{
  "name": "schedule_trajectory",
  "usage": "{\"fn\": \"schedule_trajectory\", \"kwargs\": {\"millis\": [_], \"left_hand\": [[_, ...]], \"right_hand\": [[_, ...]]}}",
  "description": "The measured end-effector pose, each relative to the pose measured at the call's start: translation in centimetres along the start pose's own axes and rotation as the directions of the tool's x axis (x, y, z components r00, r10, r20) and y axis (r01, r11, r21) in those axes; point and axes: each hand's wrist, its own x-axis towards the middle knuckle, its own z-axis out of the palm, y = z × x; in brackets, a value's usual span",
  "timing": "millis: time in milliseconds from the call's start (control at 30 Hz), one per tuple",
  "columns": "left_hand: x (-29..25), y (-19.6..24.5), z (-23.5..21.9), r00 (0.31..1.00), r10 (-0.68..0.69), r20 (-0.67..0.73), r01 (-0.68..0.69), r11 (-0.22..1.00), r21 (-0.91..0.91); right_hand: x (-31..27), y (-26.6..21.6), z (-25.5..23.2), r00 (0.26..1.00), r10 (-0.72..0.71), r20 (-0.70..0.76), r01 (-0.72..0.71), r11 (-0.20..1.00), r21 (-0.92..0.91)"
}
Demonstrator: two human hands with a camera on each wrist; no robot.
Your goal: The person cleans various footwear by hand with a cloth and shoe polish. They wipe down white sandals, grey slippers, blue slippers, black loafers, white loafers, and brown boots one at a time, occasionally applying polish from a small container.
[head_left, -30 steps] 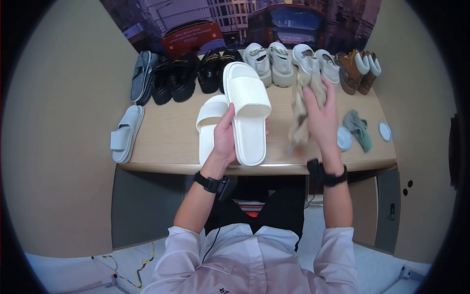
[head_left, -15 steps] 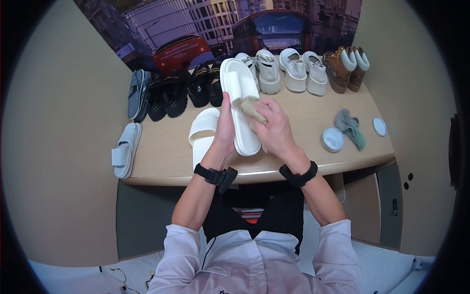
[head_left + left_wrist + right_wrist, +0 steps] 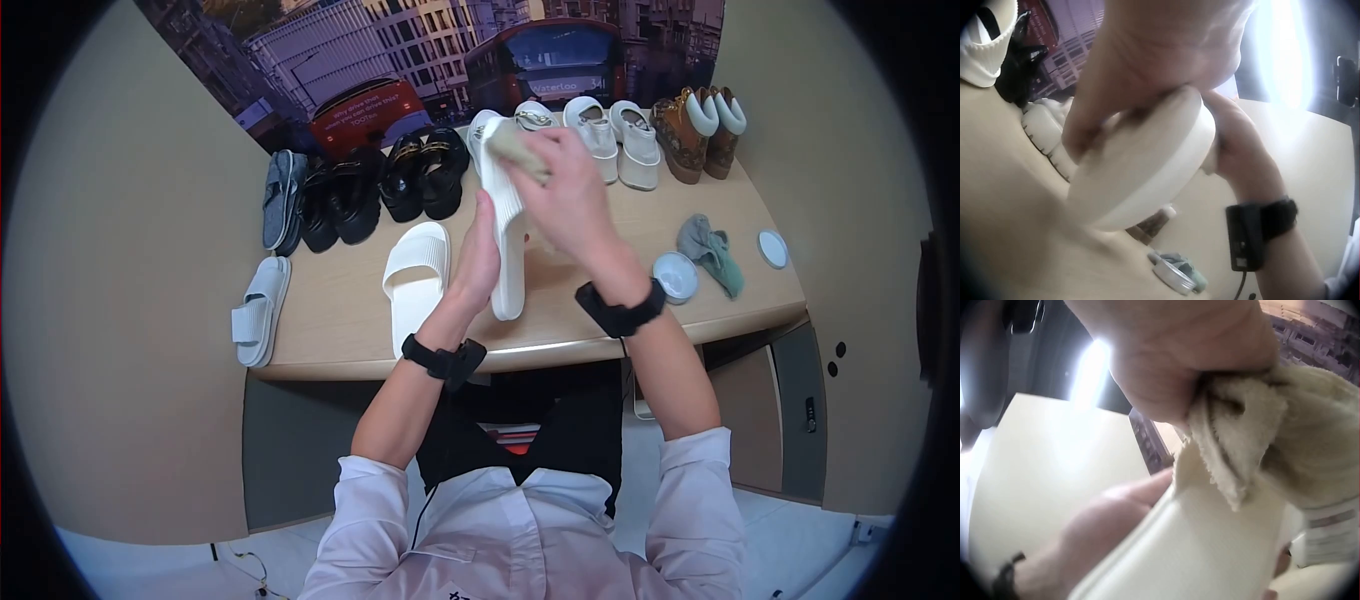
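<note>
Over the front of the table, my left hand (image 3: 478, 258) grips a white slide slipper (image 3: 509, 275) around its middle, toe end pointing away from me. The slipper is turned partly on its side, and its pale sole (image 3: 1141, 169) shows in the left wrist view. My right hand (image 3: 578, 205) holds a bunched beige cloth (image 3: 517, 150) against the slipper's toe end. Folds of that cloth (image 3: 1316, 431) lie over the slipper's upper part in the right wrist view. The matching white slipper (image 3: 418, 265) lies on the table, left of my left hand.
Along the back stand black shoes (image 3: 420, 185), pale chunky shoes (image 3: 635, 160) and brown boots (image 3: 685, 135). Grey slippers (image 3: 262, 310) sit at the left. To the right are a small white-rimmed tub (image 3: 675, 276), a grey-green cloth (image 3: 712, 255) and a round lid (image 3: 772, 249).
My right hand has brought the beige cloth leftward onto the slipper, then up from its middle to its toe end. My left hand has turned the slipper from facing me onto its side.
</note>
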Motion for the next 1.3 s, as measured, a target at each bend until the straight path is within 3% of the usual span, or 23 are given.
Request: {"fn": "schedule_trajectory", "kwargs": {"millis": [33, 167, 200, 300, 333, 433, 467, 500, 600, 700, 833, 933, 1000, 1033, 1100, 1133, 1233, 1300], "left_hand": [[0.2, -0.2, -0.3, 0.999, 0.043, -0.027, -0.043, 0.999, 0.031], [0.0, -0.6, -1.2, 0.979, 0.134, -0.151, -0.127, 0.990, 0.057], [-0.6, -0.2, -1.9, 0.997, 0.030, -0.077, -0.031, 1.000, -0.003], [-1.0, -0.7, -2.8, 0.997, 0.034, -0.064, -0.031, 0.998, 0.052], [-0.9, -0.9, -3.2, 0.997, -0.008, -0.073, 0.011, 0.999, 0.035], [-2.6, 1.9, -2.9, 0.983, -0.123, 0.139, 0.154, 0.958, -0.240], [-2.0, 0.9, -3.6, 0.954, -0.070, 0.291, 0.181, 0.909, -0.376], [-2.2, 1.4, -3.0, 0.951, -0.056, 0.303, 0.186, 0.889, -0.418], [-3.4, 3.8, -0.7, 0.943, -0.019, 0.333, 0.205, 0.822, -0.532], [-2.9, 3.4, -1.3, 0.944, 0.031, 0.329, 0.186, 0.774, -0.606], [-3.1, 2.7, -2.9, 0.962, 0.016, 0.273, 0.153, 0.796, -0.585], [-2.7, 2.4, -4.1, 0.962, -0.001, 0.274, 0.151, 0.837, -0.526], [-2.3, 2.4, -5.0, 0.945, 0.026, 0.325, 0.157, 0.838, -0.523], [-2.5, 2.7, -4.2, 0.966, -0.020, 0.259, 0.163, 0.824, -0.543], [-2.9, 3.6, -1.4, 0.985, -0.115, 0.133, 0.171, 0.797, -0.579], [-2.6, 2.6, -1.1, 0.989, -0.076, 0.130, 0.133, 0.842, -0.523], [-2.4, 2.6, -0.5, 0.999, -0.007, 0.047, 0.030, 0.850, -0.526], [-2.2, 2.7, -1.3, 0.999, -0.027, 0.028, 0.038, 0.838, -0.544]], "right_hand": [[-0.2, -0.1, 1.0, 0.997, -0.077, 0.022, 0.077, 0.996, -0.042], [-4.1, -2.1, 1.7, 0.984, -0.136, 0.114, 0.139, 0.990, -0.014], [-4.9, -1.7, 1.4, 0.979, -0.134, 0.157, 0.138, 0.990, -0.019], [-5.4, -1.4, -1.9, 0.951, -0.134, 0.280, 0.131, 0.991, 0.031], [-5.0, -1.4, -3.0, 0.964, -0.042, 0.261, 0.021, 0.996, 0.083], [-2.4, 0.6, -4.4, 0.961, 0.224, 0.163, -0.257, 0.942, 0.217], [-1.1, 2.6, -3.8, 0.948, 0.304, 0.094, -0.318, 0.914, 0.250], [-0.6, 3.8, -3.6, 0.923, 0.383, 0.023, -0.373, 0.882, 0.289], [-0.3, 3.0, -1.7, 0.913, 0.388, 0.123, -0.400, 0.798, 0.450], [-2.6, 1.1, 0.9, 0.977, 0.169, -0.129, -0.138, 0.966, 0.217], [-6.2, -0.3, 0.2, 0.970, 0.241, 0.041, -0.244, 0.935, 0.258], [-6.9, -0.3, -1.4, 0.874, 0.445, 0.195, -0.485, 0.783, 0.390], [-6.7, -1.4, -2.0, 0.962, 0.251, 0.110, -0.273, 0.911, 0.310], [-6.5, -1.9, -2.1, 0.987, 0.145, 0.070, -0.158, 0.953, 0.259], [-6.3, -2.3, -0.8, 0.992, 0.008, 0.127, -0.040, 0.968, 0.249], [-6.3, -2.5, 0.0, 0.986, -0.057, 0.157, 0.017, 0.969, 0.247], [-6.6, -2.8, 2.0, 0.990, -0.107, 0.093, 0.091, 0.983, 0.159], [-8.2, -3.6, 2.4, 0.989, -0.107, 0.097, 0.088, 0.979, 0.181]]}}
